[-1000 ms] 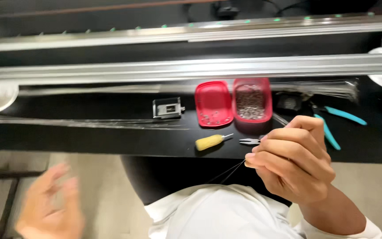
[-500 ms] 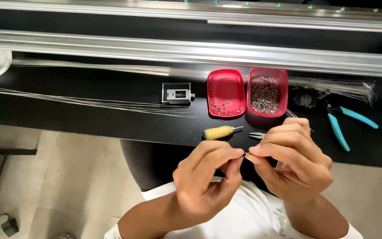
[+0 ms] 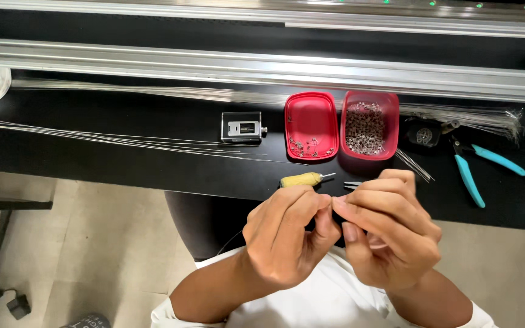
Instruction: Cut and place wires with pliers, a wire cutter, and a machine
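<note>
Just off the black bench's (image 3: 153,170) near edge, left hand (image 3: 287,240) and right hand (image 3: 390,234) fingertip to fingertip, pinching something too small to identify, close to the red tray of small parts (image 3: 369,124) for easy reach

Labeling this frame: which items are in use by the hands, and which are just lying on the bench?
In use:
left hand and right hand, fingertips pinched together on something too small to make out.

Lying about:
yellow-handled tool
red lid
red box of small metal parts
teal pliers
thin wires
small black and silver device
</note>
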